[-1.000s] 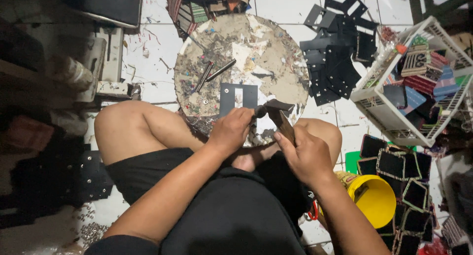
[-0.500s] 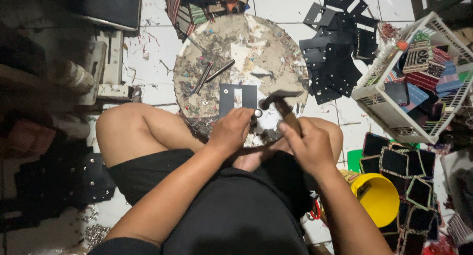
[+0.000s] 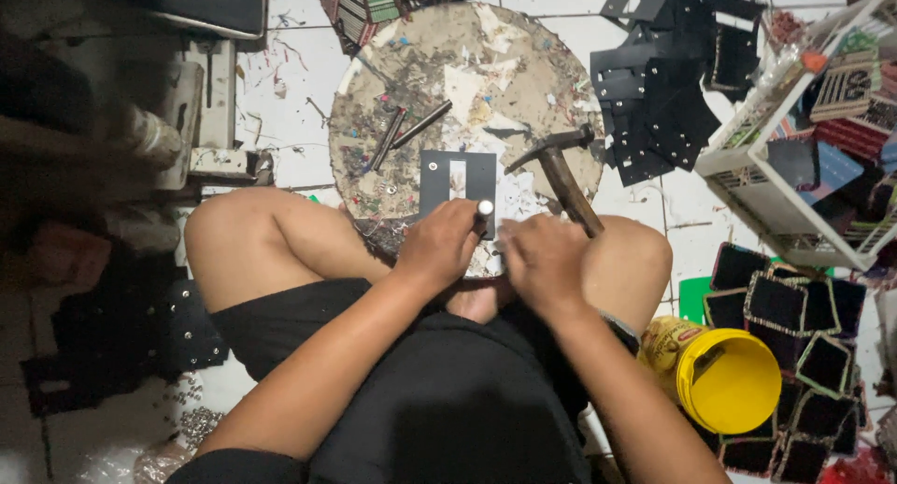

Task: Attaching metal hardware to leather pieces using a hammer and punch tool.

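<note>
While the left hand (image 3: 441, 246) pinches a short metal punch (image 3: 485, 208) upright on the black cut-out piece (image 3: 457, 178) lying on the round wooden desk (image 3: 523, 82), the right hand (image 3: 545, 260) has its grip closed around the hammer (image 3: 563, 171).

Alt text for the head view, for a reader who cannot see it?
Seated cross-legged, a person's left hand holds a metal punch on a dark slotted piece atop a round work block; the right hand grips a hammer.
</note>
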